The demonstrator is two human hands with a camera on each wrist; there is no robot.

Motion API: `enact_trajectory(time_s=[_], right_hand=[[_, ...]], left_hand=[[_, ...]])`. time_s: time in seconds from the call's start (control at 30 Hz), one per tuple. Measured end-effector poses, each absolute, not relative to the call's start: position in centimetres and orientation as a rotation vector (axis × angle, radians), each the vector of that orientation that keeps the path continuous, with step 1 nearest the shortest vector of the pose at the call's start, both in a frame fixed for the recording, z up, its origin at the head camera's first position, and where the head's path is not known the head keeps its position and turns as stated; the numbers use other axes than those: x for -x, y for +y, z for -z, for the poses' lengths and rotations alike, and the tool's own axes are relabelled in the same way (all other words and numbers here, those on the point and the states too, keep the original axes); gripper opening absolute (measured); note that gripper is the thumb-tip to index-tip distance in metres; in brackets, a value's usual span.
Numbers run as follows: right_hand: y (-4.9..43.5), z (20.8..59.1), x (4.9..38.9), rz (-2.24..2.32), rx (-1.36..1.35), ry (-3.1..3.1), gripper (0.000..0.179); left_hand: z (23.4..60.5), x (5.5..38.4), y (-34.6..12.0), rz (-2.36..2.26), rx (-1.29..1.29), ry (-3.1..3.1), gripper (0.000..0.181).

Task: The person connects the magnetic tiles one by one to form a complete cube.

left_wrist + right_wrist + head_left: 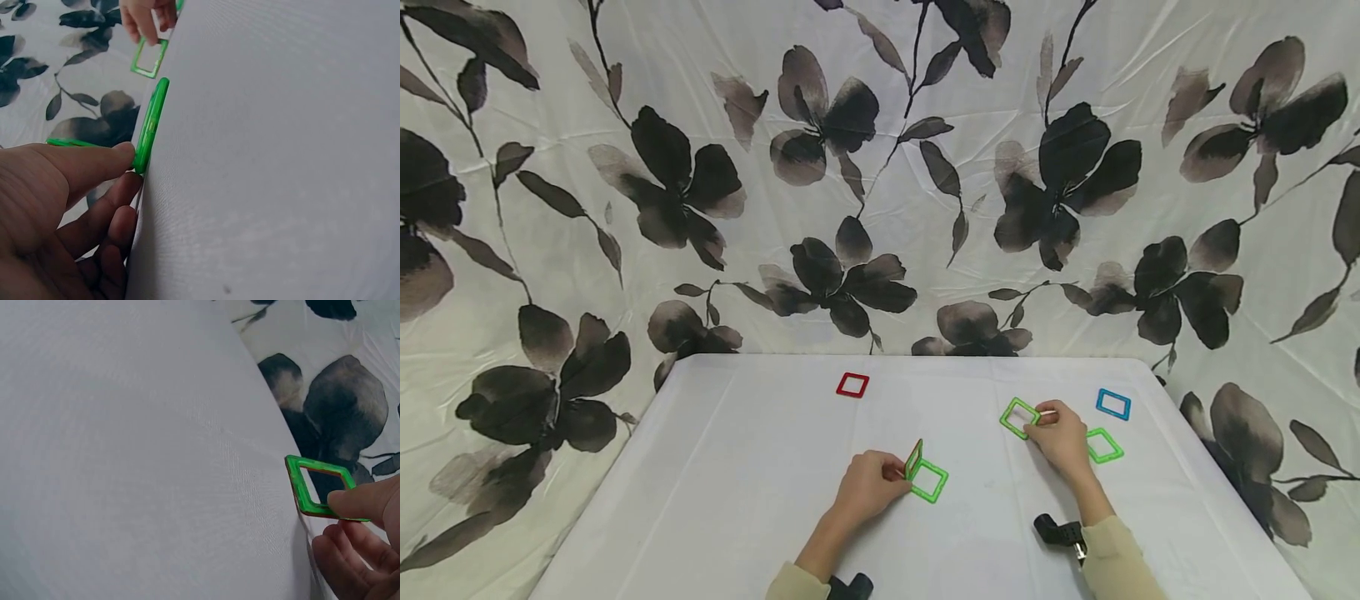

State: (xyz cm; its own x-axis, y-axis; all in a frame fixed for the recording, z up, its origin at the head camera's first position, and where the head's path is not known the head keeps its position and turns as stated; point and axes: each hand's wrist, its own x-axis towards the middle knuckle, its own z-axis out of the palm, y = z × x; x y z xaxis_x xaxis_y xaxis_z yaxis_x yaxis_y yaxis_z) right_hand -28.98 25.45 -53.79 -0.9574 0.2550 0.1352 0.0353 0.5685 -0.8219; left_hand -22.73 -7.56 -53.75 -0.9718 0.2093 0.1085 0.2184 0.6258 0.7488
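Note:
My left hand pinches a joined pair of hollow square magnetic tiles between thumb and fingertips. One green tile lies flat on the table, while the other tile stands up along its left edge. The left wrist view shows the pair nearly edge-on, with the thumb against the green tile. My right hand pinches another green square tile by its right corner, apart from the pair. The right wrist view has the thumb on top of this tile and fingers beneath.
A second loose green tile lies just right of my right hand, with a blue tile behind it. Near the back edge lies a red tile. A flowered cloth hangs behind the white table.

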Motion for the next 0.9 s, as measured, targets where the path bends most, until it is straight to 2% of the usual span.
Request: enact_trajectory(time_s=[0.2, 0.57, 0.9], right_hand=[[24.6, 53.7, 28.4, -1.515, 0.142, -2.421, 0.023], [21.7, 52.4, 26.6, -1.489, -0.112, -2.391, 0.018], [18.7, 52.2, 25.3, -1.566, -0.332, -2.357, 0.022]], left_hand=[[53.7, 22.7, -7.5, 1.295, 0.365, -2.828, 0.012], [53.7, 22.7, -7.6, 1.319, 0.362, -2.822, 0.013], [53.8, 22.9, -7.5, 1.306, 0.385, -2.817, 0.013]])
